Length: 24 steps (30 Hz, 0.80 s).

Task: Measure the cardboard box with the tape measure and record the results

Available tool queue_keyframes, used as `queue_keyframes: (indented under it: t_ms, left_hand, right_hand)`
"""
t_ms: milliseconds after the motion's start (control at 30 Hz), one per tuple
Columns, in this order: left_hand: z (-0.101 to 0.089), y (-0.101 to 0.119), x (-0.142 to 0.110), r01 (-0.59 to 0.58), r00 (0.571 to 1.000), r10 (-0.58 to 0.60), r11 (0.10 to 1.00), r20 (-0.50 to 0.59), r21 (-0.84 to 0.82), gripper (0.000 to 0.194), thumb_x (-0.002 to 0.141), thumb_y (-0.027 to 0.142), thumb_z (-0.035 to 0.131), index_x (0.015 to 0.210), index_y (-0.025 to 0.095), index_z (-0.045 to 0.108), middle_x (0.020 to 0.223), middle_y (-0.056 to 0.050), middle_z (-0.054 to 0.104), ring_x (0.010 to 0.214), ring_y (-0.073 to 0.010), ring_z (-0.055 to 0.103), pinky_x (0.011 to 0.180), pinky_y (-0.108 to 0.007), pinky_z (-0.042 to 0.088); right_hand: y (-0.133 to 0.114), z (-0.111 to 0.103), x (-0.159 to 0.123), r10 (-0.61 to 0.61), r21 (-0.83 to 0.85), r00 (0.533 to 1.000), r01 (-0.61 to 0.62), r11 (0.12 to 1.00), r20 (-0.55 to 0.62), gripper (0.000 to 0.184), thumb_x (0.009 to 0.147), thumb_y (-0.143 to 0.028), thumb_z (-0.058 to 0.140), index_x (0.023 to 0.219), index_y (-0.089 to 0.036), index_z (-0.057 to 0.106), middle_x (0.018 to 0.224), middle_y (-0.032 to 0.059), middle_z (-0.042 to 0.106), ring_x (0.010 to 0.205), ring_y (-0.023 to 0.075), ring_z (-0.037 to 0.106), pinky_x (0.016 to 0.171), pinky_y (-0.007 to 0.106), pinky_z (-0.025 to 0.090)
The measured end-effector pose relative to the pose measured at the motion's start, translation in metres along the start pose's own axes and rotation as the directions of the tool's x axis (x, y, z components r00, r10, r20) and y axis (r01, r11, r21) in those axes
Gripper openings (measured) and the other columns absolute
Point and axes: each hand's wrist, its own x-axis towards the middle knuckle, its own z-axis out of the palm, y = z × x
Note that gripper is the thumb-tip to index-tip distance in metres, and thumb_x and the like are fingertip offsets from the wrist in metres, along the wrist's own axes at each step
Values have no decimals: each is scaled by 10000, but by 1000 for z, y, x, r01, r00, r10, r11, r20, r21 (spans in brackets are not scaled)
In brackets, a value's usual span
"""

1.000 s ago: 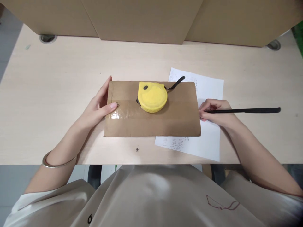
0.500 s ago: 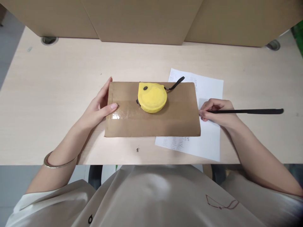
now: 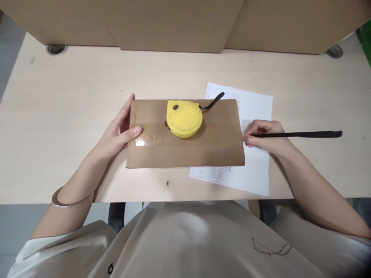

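Note:
A brown cardboard box (image 3: 185,154) lies before me in the head view, a strip of clear tape along its top. My left hand (image 3: 120,129) grips the box's left end, thumb on top and fingers along the side. On the box rests a yellow tape measure (image 3: 184,119) with a black button and a black wrist strap (image 3: 216,100). My right hand (image 3: 265,135) is closed around a long, slim black pen (image 3: 307,134), held almost level and pointing right. The fingertips are close beside the box's right edge, over a white sheet of paper (image 3: 256,170).
The paper, partly covered by the box, carries wavy ink marks. Beneath everything is a pale wooden desk (image 3: 72,92), with a small dark mark near its front edge. Tall brown panels (image 3: 174,27) stand along the back, between two round cable holes (image 3: 57,50).
The whole view has shifted slightly, so things sit a little further left. The pen's far end has drawn in a touch. Both hands keep their holds.

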Motion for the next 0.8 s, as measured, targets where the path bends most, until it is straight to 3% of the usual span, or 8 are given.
queue_keyframes:
  t_ms: [167, 333, 500, 800]
  left_hand:
    - [-3, -5, 2, -16, 1000, 16, 999, 12, 28, 1191, 1028, 816, 937, 1993, 415, 366, 2093, -23, 360, 1960, -522, 279, 1586, -785, 365]
    - [-8, -14, 3, -111, 993, 109, 993, 49, 47, 1151, 1075, 783, 909, 2001, 386, 351, 2091, -91, 356, 1932, -532, 343, 1533, -791, 428]
    - [-11, -18, 3, -101, 993, 99, 995, 58, 26, 1074, 1104, 705, 915, 1988, 446, 362, 2094, -30, 351, 1948, -481, 329, 1555, -740, 417]
    - [-16, -24, 4, -145, 985, 140, 989, 98, 40, 1101, 1116, 715, 897, 2005, 442, 307, 2115, -65, 290, 1948, -524, 291, 1538, -783, 401]
  right_hand:
    - [1, 0, 0, 9, -15, 1000, -9, 1000, 10, 685, 625, -749, 1200, 613, -267, 713, 601, 34, 682, 548, 168, 610, 527, 336, 484]
    - [1, -1, 0, 11, -13, 999, -11, 1000, 30, 662, 653, -711, 1197, 624, -260, 715, 610, 31, 677, 555, 160, 604, 540, 326, 483]
    - [2, -2, 0, 13, -11, 1000, -13, 1000, 5, 645, 666, -684, 1196, 627, -260, 711, 614, 36, 678, 547, 158, 598, 539, 320, 472]
    - [1, 0, -1, 33, -19, 999, -33, 999, 0, 678, 621, -714, 1205, 612, -254, 707, 597, 36, 668, 551, 153, 600, 554, 309, 479]
